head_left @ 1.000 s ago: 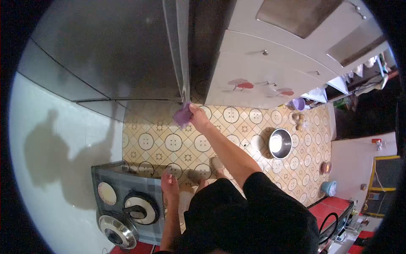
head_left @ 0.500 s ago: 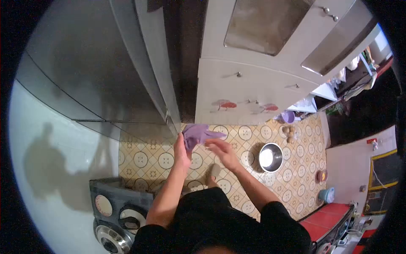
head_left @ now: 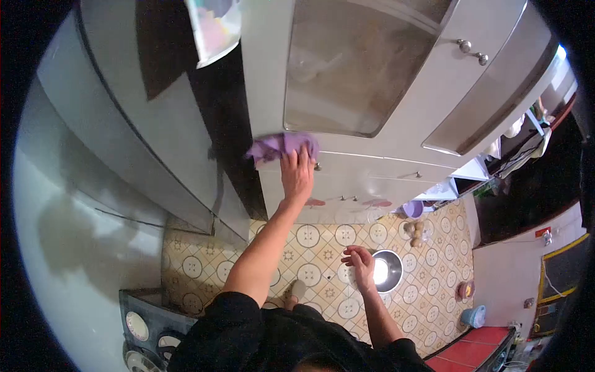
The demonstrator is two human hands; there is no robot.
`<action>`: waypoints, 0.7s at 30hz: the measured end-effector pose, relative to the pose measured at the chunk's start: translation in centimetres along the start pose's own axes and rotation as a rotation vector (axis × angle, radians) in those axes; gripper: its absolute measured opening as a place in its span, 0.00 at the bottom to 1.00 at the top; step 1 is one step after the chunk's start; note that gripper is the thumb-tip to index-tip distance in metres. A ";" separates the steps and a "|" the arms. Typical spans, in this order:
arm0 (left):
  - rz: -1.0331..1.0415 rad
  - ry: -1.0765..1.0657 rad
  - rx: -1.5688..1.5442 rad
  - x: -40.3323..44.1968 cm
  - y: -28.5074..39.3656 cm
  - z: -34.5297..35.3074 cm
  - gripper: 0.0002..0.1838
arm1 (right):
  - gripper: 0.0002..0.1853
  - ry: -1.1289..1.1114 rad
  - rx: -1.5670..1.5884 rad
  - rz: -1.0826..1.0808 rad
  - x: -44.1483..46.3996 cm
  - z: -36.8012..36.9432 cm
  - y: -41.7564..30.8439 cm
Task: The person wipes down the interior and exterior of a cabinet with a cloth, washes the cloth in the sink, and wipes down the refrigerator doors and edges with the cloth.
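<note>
My left hand point(head_left: 297, 175) reaches up and presses a purple cloth point(head_left: 273, 147) against the pale cabinet point(head_left: 365, 170). The cloth lies bunched under the fingers, just below the glass door panel point(head_left: 353, 68) and beside a small drawer knob point(head_left: 318, 167). My right hand point(head_left: 362, 265) hangs lower, over the floor, holding nothing, with its fingers loosely bent and apart. In the view it overlaps the edge of a steel basin point(head_left: 389, 273) that stands on the floor.
A tall grey fridge-like unit point(head_left: 124, 155) stands to the left of the cabinet. Potatoes or similar round things point(head_left: 417, 233) lie on the patterned floor point(head_left: 310, 273) near a purple container point(head_left: 413, 209). A blue bucket point(head_left: 474, 317) stands at the right.
The cloth was held between both hands low by the cabinet. My left hand has carried it up onto the cabinet front; my right hand has come off it and moved right and down.
</note>
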State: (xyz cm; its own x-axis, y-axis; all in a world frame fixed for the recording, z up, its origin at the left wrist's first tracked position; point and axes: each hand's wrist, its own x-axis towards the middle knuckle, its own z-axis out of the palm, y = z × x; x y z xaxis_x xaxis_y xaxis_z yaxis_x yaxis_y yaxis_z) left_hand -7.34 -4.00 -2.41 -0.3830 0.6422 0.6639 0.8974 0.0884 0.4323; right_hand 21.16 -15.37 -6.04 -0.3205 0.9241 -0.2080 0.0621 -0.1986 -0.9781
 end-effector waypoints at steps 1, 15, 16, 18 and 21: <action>0.079 -0.081 0.046 -1.7 -0.8 0.7 0.27 | 0.13 -0.006 0.015 -0.004 0.3 -0.2 0.0; 0.002 0.551 -0.362 17.5 -0.2 -15.3 0.16 | 0.12 -0.111 -0.002 -0.068 3.7 0.9 -2.2; -0.023 0.419 -0.431 17.6 -1.4 -13.8 0.17 | 0.12 -0.113 0.001 -0.064 3.7 1.4 -2.2; -0.043 0.502 -0.226 14.1 -3.5 -10.9 0.20 | 0.12 -0.102 0.000 -0.059 3.5 2.0 -2.0; -0.277 0.033 -0.171 5.9 -8.5 -8.6 0.19 | 0.12 -0.124 0.030 -0.101 3.7 4.4 -2.4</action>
State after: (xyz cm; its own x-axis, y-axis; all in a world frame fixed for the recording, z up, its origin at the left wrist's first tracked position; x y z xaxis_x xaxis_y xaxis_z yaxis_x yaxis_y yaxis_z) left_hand -19.10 -7.51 3.04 -0.6168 0.5862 0.5253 0.7094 0.1249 0.6937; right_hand 15.68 -12.85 -4.46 -0.4384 0.8928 -0.1041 -0.0043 -0.1179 -0.9930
